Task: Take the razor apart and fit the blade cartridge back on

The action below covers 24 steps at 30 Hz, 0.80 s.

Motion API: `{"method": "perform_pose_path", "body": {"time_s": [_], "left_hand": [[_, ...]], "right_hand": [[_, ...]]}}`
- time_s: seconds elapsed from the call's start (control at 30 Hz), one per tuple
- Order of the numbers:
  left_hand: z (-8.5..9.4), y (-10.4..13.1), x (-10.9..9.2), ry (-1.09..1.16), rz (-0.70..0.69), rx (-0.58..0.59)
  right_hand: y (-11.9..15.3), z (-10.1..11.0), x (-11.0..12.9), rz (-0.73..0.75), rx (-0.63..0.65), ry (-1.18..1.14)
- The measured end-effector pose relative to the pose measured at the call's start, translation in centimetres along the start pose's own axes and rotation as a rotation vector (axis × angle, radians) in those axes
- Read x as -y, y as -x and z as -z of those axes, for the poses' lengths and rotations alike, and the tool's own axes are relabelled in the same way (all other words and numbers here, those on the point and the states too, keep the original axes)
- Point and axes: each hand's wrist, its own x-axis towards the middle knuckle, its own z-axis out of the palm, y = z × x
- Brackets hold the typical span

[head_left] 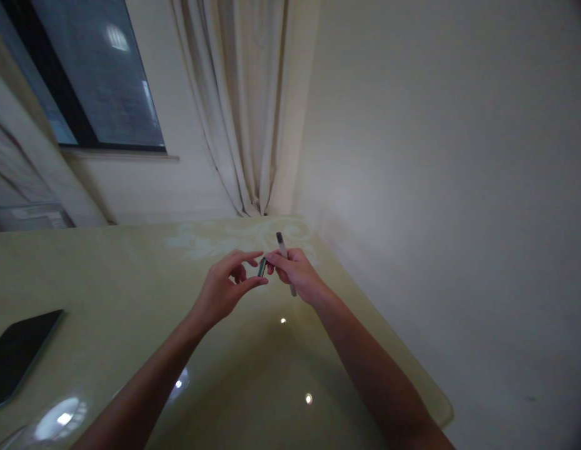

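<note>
Over the far part of the table, my two hands are close together. A small, thin green and dark piece [262, 267] stands tilted between them. My right hand [295, 272] pinches this piece at its upper end between thumb and finger. The same hand also holds a pen-like stick [282, 244] with a dark top end, whose lower end comes out below the palm. My left hand [227, 281] is curved around the other side of the piece, thumb and index finger apart, with the thumb tip near its lower end.
A dark flat tablet-like object [23, 350] lies on the glossy table [131, 294] at the left. A wall [435, 187] runs along the table's right edge. Curtains [243, 94] and a window [107, 75] are behind.
</note>
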Motion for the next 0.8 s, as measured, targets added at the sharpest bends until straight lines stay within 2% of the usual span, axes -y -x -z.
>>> {"method": "perform_pose_path", "body": {"time_s": [0.2,0.33,0.5,0.63,0.8], "left_hand": [[0.0,0.1,-0.1,-0.030,-0.025,0.015],[0.0,0.2,-0.4,-0.088,-0.058,-0.049],[-0.2,0.4,-0.8,-0.207,-0.120,-0.105],[-0.3,0.5,-0.8,-0.222,-0.136,-0.092],[0.0,0.3,-0.4,-0.114,-0.132,-0.027]], "right_hand": [[0.0,0.0,-0.2,-0.023,0.044,-0.016],[0.2,-0.4,0.1,-0.043,0.066,-0.025],[0.9,-1.1,0.9,-0.008,0.039,0.105],[1.0,-1.1,1.0,-0.001,0.034,0.151],[0.9,-0.8,0.8,-0.042,0.089,0.077]]}}
